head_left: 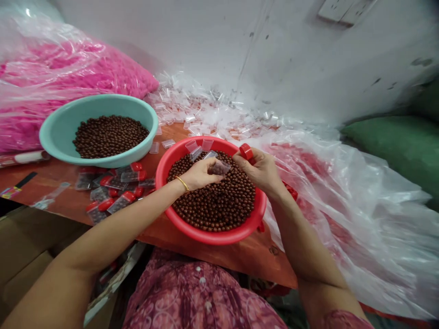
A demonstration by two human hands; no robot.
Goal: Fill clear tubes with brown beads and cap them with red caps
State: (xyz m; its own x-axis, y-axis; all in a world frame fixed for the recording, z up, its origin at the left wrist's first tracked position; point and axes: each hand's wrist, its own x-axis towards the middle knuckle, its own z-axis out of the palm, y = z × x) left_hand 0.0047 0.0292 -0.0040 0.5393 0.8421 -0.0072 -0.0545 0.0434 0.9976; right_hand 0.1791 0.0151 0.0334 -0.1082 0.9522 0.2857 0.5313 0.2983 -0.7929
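From my remote seat I see two bare forearms, uncovered from wrist to past the elbow. The left hand (200, 175) carries a thin gold-coloured metal bangle (183, 183) around its wrist; it is a plain narrow band, and I can make out no stones or charms on it. The right hand (261, 170) has no ring or band that I can see. At the bottom edge I see a pink-and-maroon patterned fabric garment (199, 297), printed with pale swirling paisley-like shapes. A short sleeve edge of the same fabric shows at the right upper arm.
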